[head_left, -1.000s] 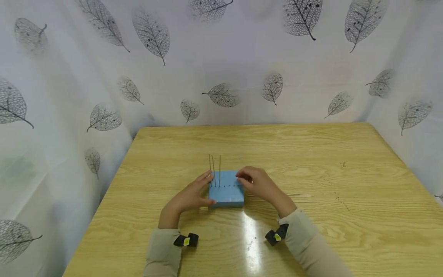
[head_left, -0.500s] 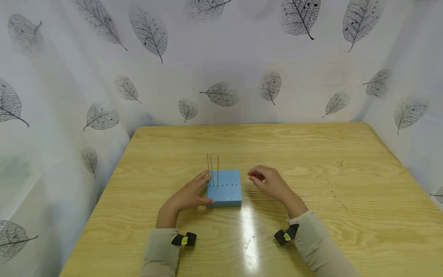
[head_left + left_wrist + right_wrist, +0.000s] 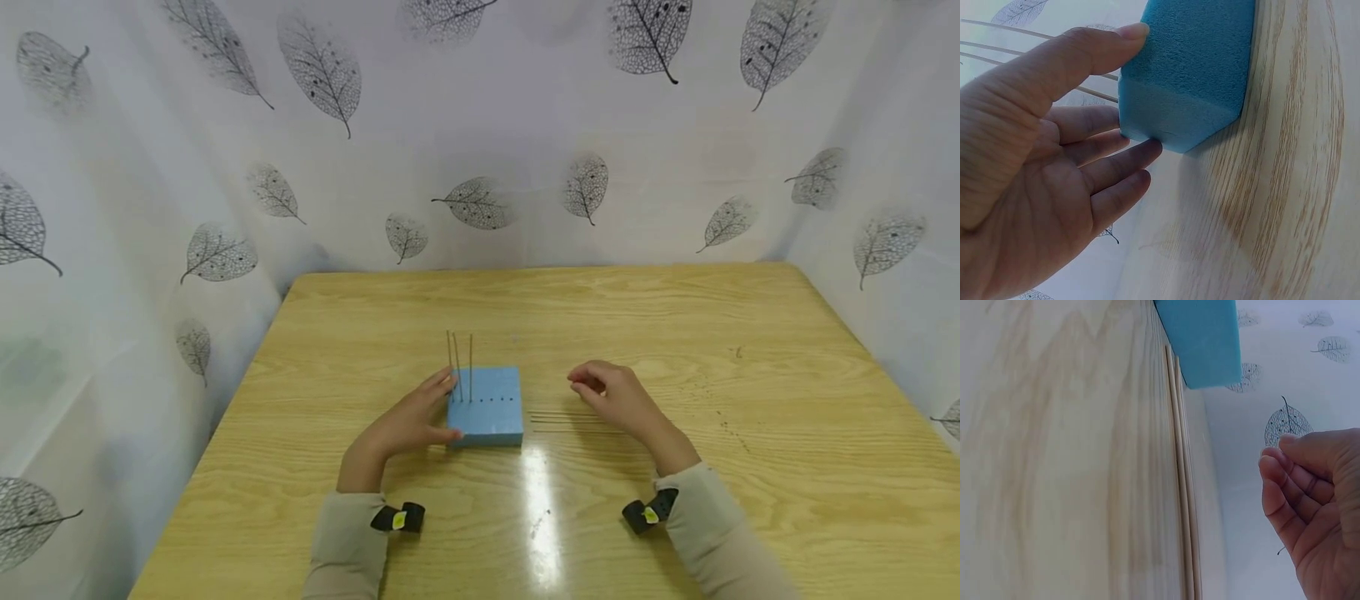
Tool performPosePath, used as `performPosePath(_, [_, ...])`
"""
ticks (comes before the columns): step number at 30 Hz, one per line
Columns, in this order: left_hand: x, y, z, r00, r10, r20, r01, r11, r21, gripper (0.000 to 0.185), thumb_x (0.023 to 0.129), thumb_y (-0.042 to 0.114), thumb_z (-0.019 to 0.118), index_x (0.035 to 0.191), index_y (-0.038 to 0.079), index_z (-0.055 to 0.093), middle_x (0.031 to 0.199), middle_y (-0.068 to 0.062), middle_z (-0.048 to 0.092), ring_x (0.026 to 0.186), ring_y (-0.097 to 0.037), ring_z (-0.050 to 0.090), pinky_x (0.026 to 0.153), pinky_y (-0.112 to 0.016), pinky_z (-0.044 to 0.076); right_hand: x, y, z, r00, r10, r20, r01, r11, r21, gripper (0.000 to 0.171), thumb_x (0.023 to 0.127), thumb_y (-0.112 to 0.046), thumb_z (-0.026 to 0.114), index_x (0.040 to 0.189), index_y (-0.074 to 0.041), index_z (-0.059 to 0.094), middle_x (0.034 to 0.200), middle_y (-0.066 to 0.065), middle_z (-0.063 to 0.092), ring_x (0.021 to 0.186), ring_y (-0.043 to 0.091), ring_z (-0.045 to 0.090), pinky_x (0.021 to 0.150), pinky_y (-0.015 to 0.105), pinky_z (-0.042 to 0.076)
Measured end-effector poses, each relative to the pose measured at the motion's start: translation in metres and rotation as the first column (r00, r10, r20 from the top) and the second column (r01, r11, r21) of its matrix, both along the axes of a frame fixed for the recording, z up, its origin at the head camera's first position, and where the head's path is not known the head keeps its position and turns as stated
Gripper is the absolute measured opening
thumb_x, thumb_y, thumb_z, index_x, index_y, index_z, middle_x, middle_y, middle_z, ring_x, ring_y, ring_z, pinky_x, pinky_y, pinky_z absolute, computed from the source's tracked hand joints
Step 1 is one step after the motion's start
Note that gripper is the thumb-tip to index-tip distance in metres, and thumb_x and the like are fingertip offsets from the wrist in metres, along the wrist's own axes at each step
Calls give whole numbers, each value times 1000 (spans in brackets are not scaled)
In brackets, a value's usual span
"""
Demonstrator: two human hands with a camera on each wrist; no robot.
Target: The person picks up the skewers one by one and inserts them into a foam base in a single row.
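A white curtain [image 3: 480,125] printed with grey leaves is hung round three sides of a pale wooden bench [image 3: 750,467]. Near the middle of the bench a blue foam block [image 3: 487,417] is set flat. Three thin sticks [image 3: 459,367] are stood upright in the left part of the block's top, and a row of small empty holes is seen to their right. More loose sticks [image 3: 570,415] are laid flat on the bench just right of the block, side by side.

The block's left side is steadied by the left hand [image 3: 408,425]: the fingers are kept straight, with the thumb against the near corner. The right hand [image 3: 618,396] is held above the bench, right of the block and over the far ends of the loose sticks; its fingers are loosely curled and nothing is held in its grip.

The left wrist view alone shows the fingertips [image 3: 1147,147] pressed to the block's [image 3: 1191,69] edge and its spongy texture. The right wrist view alone shows the loose sticks [image 3: 1182,506] running up to the block's [image 3: 1204,337] corner, with the curled fingers [image 3: 1291,487] well apart from them.
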State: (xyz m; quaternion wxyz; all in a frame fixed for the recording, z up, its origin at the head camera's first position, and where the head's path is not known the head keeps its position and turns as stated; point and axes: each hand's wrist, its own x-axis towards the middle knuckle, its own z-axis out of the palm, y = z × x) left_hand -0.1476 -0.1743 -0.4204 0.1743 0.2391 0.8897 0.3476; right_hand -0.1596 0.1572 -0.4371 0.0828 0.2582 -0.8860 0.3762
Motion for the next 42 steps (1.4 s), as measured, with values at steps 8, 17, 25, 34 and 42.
performPosePath(8, [0,0,0,1000,-1,-3,1,1000,-1,86,82,24,75,148,-1,26,157,-15,11,141,-36,16,109,-52,25,2,13,0,999,-43,19,43,999,13,11,85,0,67,96,1,68,85,4,67,70,11,59,61,25,51])
performPosePath(17, [0,1,1,1000,5,-4,-5,1000,-11,87,82,25,75,148,-1,26,157,-16,12,141,-37,17,109,-53,26,1,25,-1,998,-66,20,66,997,40,10,85,1,67,94,1,68,86,7,68,71,13,59,62,27,51])
performPosePath(25, [-1,0,-1,1000,-4,-5,4,1000,-6,86,82,25,75,148,-1,25,157,-16,12,141,-36,17,109,-52,27,2,37,-2,991,-88,104,77,991,105,11,87,1,64,97,1,68,91,9,68,81,20,63,70,35,53])
performPosePath(34, [-2,0,-2,1000,-13,1,13,1000,-4,87,83,24,74,148,-1,24,157,-15,11,142,-35,16,109,-52,27,3,51,-3,971,-81,226,37,981,192,7,88,-1,61,93,-3,66,83,1,63,73,11,53,64,30,47])
performPosePath(42, [-1,1,-1,1000,-6,15,6,1000,0,87,82,22,75,149,0,23,157,-15,10,142,-34,16,108,-52,28,5,58,-5,963,-51,266,-6,978,209,8,88,0,60,93,-3,66,84,1,63,74,11,54,65,30,47])
